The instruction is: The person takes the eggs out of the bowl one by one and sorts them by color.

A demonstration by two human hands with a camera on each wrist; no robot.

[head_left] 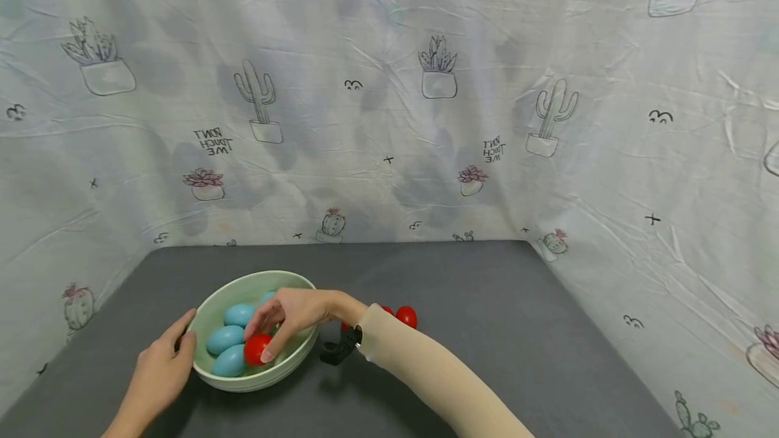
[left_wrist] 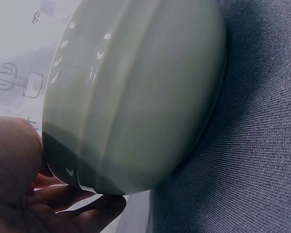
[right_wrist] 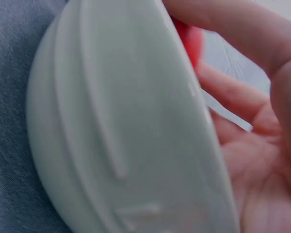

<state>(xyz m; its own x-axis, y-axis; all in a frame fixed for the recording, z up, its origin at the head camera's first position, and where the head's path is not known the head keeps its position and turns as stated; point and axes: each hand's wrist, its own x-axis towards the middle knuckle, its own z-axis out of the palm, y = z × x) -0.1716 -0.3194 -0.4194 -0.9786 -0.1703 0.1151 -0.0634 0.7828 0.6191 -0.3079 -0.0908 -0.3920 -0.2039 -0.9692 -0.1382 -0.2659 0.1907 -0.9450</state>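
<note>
A pale green bowl (head_left: pixel 276 376) stands on the dark table toward the left. My left hand (head_left: pixel 159 370) holds its left rim, and the left wrist view has those fingers (left_wrist: pixel 104 211) against the bowl's side. Over the bowl from the right reaches my right hand (head_left: pixel 298 308), pinching a red egg (head_left: pixel 254 350) between thumb and fingers inside the bowl, low at the front. Several blue eggs (head_left: pixel 225 340) lie in the bowl, left of and behind the red one. In the right wrist view the bowl wall hides most of the red egg (right_wrist: pixel 191 43).
More red eggs (head_left: pixel 406 316) lie on the table right of the bowl, partly hidden behind my right forearm. A black strap (head_left: pixel 341 347) hangs at the right wrist. A white curtain (head_left: pixel 377 154) with cactus drawings encloses the grey table (head_left: pixel 487 330) at the back and sides.
</note>
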